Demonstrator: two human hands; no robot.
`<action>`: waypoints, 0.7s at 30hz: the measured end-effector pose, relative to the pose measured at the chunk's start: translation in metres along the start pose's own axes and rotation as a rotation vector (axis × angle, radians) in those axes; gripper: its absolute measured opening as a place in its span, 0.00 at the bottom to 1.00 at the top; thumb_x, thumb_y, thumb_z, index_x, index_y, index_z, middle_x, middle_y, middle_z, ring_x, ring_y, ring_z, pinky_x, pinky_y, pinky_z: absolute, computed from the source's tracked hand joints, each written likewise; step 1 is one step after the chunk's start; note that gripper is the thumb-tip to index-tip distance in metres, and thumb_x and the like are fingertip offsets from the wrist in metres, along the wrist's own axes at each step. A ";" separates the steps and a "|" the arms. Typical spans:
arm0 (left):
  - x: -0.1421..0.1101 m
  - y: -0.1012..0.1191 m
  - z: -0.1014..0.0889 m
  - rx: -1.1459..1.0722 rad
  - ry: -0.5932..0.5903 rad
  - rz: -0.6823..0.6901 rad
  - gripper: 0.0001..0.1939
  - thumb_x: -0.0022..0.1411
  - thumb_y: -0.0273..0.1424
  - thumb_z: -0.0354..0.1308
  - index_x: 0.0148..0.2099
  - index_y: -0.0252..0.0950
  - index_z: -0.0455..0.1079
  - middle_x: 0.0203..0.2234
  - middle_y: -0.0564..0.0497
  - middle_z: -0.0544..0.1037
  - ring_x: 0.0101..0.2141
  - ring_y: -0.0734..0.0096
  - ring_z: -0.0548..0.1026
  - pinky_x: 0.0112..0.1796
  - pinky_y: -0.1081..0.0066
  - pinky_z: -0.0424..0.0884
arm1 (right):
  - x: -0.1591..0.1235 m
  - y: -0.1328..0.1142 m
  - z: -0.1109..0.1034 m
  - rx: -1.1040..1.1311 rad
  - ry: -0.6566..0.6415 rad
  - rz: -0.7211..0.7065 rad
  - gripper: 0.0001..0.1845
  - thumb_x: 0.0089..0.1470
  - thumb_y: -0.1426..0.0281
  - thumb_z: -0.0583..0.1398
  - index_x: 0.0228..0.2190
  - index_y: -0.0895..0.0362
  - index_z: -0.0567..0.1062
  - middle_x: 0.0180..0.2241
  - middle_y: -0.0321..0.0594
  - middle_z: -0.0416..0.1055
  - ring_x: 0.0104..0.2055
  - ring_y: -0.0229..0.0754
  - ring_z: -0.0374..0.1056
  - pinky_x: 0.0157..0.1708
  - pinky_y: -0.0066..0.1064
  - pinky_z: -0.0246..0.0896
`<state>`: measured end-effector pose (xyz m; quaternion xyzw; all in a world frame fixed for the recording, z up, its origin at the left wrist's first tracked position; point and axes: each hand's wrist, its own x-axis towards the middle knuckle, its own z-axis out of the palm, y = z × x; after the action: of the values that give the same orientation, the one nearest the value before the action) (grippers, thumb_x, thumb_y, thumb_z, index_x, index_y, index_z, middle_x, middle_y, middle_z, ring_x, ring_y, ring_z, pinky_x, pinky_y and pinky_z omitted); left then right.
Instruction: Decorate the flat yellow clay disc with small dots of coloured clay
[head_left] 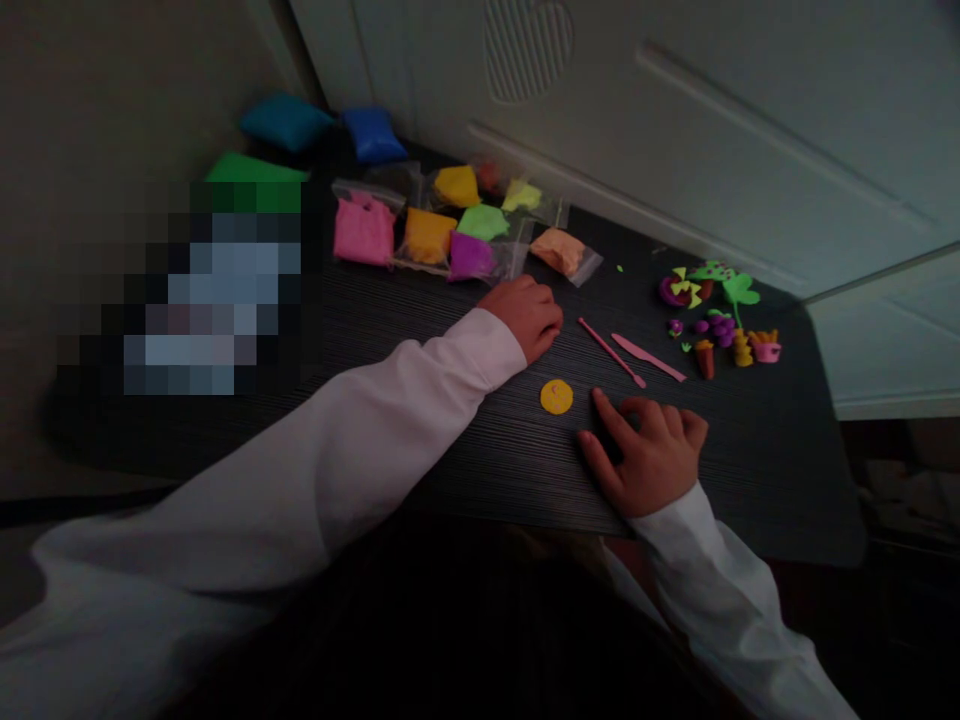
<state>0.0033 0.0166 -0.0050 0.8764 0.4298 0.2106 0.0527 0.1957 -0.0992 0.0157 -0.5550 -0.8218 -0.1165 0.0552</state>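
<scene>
One flat yellow disc (556,397) lies on grained tabletop (480,480) near right hand (649,455): thumb and forefinger spread, holding nothing. Left hand (525,315) curled; contents cannot be told. Two slim pink tools (649,358) beyond.

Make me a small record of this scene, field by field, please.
Left hand: fingers curled, near the bags; any grip is hidden
Right hand: thumb and forefinger spread, not touching the disc
Disc: yellow, flat, between the hands
Tools: pink stick and pink knife, side by side
Models: small, colourful, grouped at right
Table: dark
</scene>
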 end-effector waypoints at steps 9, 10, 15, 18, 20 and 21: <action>0.000 -0.001 0.001 0.005 0.001 0.009 0.11 0.54 0.31 0.46 0.33 0.35 0.70 0.31 0.49 0.71 0.36 0.69 0.65 0.38 0.69 0.61 | 0.001 0.001 0.001 -0.001 -0.020 0.040 0.25 0.47 0.55 0.51 0.45 0.50 0.66 0.34 0.41 0.64 0.34 0.42 0.55 0.39 0.39 0.41; 0.000 -0.001 0.001 0.006 0.001 0.010 0.11 0.54 0.31 0.46 0.33 0.35 0.70 0.31 0.49 0.71 0.36 0.69 0.65 0.38 0.69 0.61 | 0.001 0.002 0.001 0.000 -0.023 0.030 0.25 0.47 0.55 0.51 0.45 0.50 0.66 0.34 0.41 0.64 0.34 0.42 0.55 0.39 0.40 0.41; -0.001 -0.001 0.001 0.013 0.004 0.013 0.11 0.54 0.31 0.47 0.33 0.35 0.70 0.31 0.49 0.71 0.35 0.69 0.65 0.38 0.68 0.61 | 0.002 0.001 0.000 0.000 -0.061 0.010 0.25 0.46 0.53 0.51 0.46 0.47 0.65 0.35 0.41 0.63 0.35 0.42 0.55 0.39 0.40 0.42; 0.000 -0.001 0.001 0.013 -0.003 0.008 0.11 0.54 0.31 0.47 0.33 0.35 0.70 0.31 0.49 0.71 0.36 0.69 0.65 0.38 0.69 0.61 | 0.001 0.001 0.002 -0.015 -0.061 0.055 0.26 0.47 0.54 0.50 0.47 0.50 0.65 0.35 0.42 0.64 0.35 0.43 0.56 0.39 0.39 0.43; 0.000 0.000 0.001 0.012 -0.008 0.002 0.11 0.54 0.31 0.46 0.33 0.35 0.70 0.31 0.49 0.71 0.35 0.69 0.65 0.38 0.69 0.61 | 0.000 0.002 0.003 -0.019 -0.064 0.058 0.27 0.47 0.54 0.50 0.47 0.52 0.64 0.35 0.43 0.64 0.36 0.43 0.56 0.38 0.39 0.44; 0.000 0.000 0.001 0.013 -0.008 0.000 0.11 0.54 0.31 0.46 0.33 0.35 0.70 0.31 0.50 0.71 0.35 0.69 0.65 0.38 0.69 0.61 | 0.000 0.003 0.003 -0.016 -0.066 0.052 0.28 0.47 0.54 0.50 0.48 0.53 0.63 0.36 0.43 0.64 0.36 0.43 0.56 0.39 0.39 0.44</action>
<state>0.0037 0.0172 -0.0058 0.8775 0.4311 0.2042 0.0491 0.1983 -0.0979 0.0131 -0.5802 -0.8074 -0.1033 0.0269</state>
